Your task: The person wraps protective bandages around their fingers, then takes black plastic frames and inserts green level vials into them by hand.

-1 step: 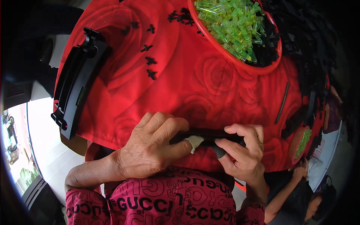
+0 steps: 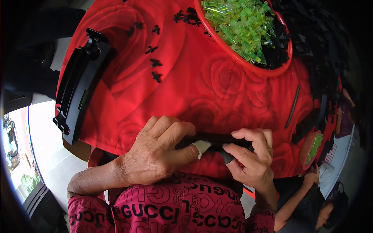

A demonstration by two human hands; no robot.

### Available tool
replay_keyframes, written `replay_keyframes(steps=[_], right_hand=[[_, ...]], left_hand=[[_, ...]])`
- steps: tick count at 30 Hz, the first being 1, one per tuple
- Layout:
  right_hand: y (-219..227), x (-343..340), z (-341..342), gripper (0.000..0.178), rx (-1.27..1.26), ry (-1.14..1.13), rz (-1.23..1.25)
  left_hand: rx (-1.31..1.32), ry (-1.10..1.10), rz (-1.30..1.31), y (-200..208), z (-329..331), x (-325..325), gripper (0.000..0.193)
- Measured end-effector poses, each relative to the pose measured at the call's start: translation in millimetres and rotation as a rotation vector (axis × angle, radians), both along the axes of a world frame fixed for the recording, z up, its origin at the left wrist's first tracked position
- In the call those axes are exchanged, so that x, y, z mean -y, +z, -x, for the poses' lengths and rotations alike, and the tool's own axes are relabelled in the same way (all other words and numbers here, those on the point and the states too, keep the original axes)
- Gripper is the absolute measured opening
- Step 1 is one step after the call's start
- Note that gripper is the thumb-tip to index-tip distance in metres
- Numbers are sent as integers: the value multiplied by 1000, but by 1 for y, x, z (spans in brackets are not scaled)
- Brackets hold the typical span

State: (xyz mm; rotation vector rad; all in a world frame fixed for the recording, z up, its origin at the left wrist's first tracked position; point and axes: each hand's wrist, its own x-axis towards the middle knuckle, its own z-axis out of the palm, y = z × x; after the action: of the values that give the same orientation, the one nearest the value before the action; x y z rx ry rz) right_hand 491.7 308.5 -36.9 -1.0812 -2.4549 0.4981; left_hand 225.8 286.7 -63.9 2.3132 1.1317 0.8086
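Gripping with left hand (image 2: 155, 149) and right hand (image 2: 254, 155), both closed toward either end of a dark bar (image 2: 219, 138) at lower centre of the frame. Probably at a pressing or fitting step, though too shaded and covered to tell which. Next, likely to call for firm, even pressure from both sides, well apart from green vials (image 2: 243, 31) at upper right and curved black assembly (image 2: 73, 85) at upper left.

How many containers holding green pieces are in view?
2: a large red basin at the upper right and a small reddish bowl at the lower right. Others may be hidden.
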Motion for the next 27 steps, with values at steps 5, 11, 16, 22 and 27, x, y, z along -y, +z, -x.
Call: replay_keyframes(steps=[5, 11, 16, 22, 27], right_hand=[[6, -1, 0, 39, -14, -28, 81], [32, 5, -3, 35, 31, -144, 156], [34, 14, -4, 25, -89, -191, 355], [45, 7, -3, 30, 1, -359, 993], [29, 16, -9, 31, -250, -423, 1173]], left_hand=[[-34, -9, 2, 5, -2, -2, 16], [8, 7, -48, 2, -1, 4, 22], [16, 86, 49, 2, -6, 7, 27], [39, 123, 154, 4, -18, 6, 25], [62, 142, 207, 4, -23, 6, 24]])
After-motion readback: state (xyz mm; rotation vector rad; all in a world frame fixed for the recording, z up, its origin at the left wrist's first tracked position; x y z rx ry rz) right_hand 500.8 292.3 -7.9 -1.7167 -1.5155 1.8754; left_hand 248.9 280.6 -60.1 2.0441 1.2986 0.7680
